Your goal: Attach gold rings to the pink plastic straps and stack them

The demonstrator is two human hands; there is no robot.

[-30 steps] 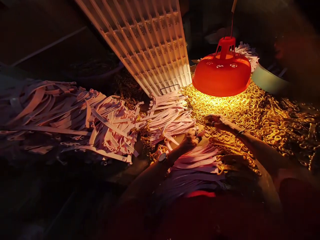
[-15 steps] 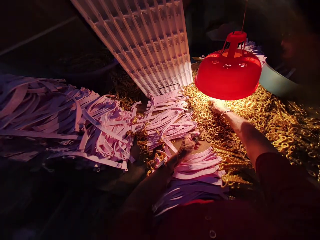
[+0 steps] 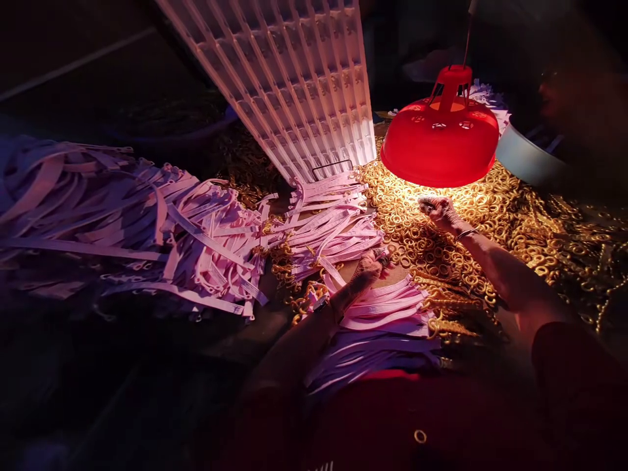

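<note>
My left hand (image 3: 369,267) is closed on the end of a pink strap (image 3: 387,302), over a stack of pink straps lying in front of me. My right hand (image 3: 438,211) is raised just above the heap of gold rings (image 3: 495,216) under the red lamp (image 3: 440,140), its fingers curled together in a pinch; what they hold is too small to make out. A thin bangle sits on my right wrist and a watch on my left.
A white plastic grid rack (image 3: 299,78) leans at the back centre. A big pile of pink straps (image 3: 137,229) fills the left, a smaller one (image 3: 328,226) the middle. A pale bowl (image 3: 527,160) stands at the right behind the rings. Surroundings are dark.
My right hand went from the near rings to under the lamp, then lifted back a little with its fingers pinched. My left hand stayed on the strap.
</note>
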